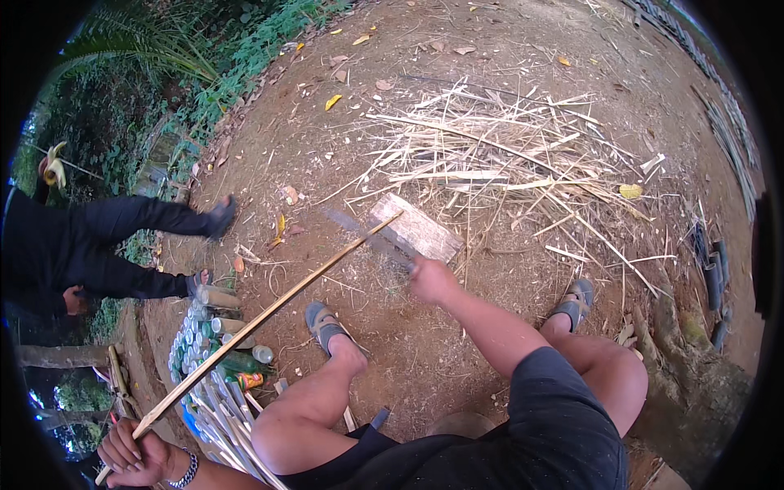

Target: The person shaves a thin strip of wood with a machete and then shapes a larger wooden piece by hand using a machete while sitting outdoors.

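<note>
A long, thin bamboo strip [269, 314] runs slantwise from the lower left up to the middle of the view. My left hand [135, 456], with a chain bracelet at the wrist, is closed round its near end. The strip's far tip lies over a pale, rough wooden block [426, 232] on the ground between my feet. My right hand [434, 280] grips the handle of a large knife [382, 243]. Its blade points to the upper left, crosses by the strip near the block and is blurred; whether it touches the strip I cannot tell.
Beyond the block spreads a heap of split bamboo strips and shavings [490, 147]. Several bottles [196, 335] and a bundle of pale strips [233, 425] lie at my left. A person in dark clothes [106, 245] walks at the far left. Tree roots [678, 351] rise at my right.
</note>
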`<state>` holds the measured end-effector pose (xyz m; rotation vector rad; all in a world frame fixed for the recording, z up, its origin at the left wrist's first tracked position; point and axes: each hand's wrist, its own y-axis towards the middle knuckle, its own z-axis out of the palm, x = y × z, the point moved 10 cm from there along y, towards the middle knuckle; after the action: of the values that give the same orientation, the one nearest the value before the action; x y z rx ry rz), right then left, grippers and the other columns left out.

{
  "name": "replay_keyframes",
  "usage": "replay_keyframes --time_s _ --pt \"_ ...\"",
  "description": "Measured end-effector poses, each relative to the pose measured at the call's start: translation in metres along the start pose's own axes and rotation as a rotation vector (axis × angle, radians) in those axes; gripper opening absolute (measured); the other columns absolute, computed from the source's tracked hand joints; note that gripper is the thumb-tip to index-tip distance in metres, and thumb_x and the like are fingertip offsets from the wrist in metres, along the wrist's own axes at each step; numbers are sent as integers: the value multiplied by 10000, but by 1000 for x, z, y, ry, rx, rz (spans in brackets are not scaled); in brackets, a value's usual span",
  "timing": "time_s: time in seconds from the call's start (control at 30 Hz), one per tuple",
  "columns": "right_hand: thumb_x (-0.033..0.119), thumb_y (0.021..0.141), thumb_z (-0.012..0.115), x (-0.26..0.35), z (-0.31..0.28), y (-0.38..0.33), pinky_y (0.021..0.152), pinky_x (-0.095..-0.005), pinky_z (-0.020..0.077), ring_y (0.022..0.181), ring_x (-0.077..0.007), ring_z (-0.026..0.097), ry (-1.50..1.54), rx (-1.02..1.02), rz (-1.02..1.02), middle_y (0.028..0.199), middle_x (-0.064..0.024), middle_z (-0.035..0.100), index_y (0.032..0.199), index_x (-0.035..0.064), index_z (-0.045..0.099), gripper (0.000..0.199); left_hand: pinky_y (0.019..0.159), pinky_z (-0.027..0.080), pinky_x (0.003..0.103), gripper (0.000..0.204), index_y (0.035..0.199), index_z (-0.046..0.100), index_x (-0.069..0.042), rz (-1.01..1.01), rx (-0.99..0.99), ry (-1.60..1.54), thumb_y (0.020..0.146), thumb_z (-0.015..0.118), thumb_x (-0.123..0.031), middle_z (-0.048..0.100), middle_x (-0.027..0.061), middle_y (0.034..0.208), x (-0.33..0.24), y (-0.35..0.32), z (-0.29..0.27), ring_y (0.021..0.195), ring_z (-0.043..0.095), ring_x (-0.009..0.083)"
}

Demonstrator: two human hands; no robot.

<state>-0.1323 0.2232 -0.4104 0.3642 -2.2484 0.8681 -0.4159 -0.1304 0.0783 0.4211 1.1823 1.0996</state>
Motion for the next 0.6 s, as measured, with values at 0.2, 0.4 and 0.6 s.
replay_keyframes --time_s 0.2,0.4,0.6 --pt "240 900 550 -77 9 59 835 -442 515 907 -355 645 58 -190 96 966 -223 645 1075 -15 564 309 447 313 183 735 580 377 -145 -8 -58 -18 798 287 -840 356 -39 428 5 -2 -8 363 352 63" --pt "254 859 610 15 11 -13 842 -441 515 911 -352 650 -53 126 -68 982 -218 658 1078 33 581 312 387 355 94 492 577 418 -167 -41 122 -203 772 755 -466 465 -80 400 9 1 15 317 402 2" --pt "200 834 630 -35 -22 26 763 -440 545 848 -339 668 -187 -133 -67 899 -184 670 1064 49 589 278 323 358 97 464 543 409 -187 -17 218 -482 781 792 -296 474 -89 387 19 8 21 287 392 -16"
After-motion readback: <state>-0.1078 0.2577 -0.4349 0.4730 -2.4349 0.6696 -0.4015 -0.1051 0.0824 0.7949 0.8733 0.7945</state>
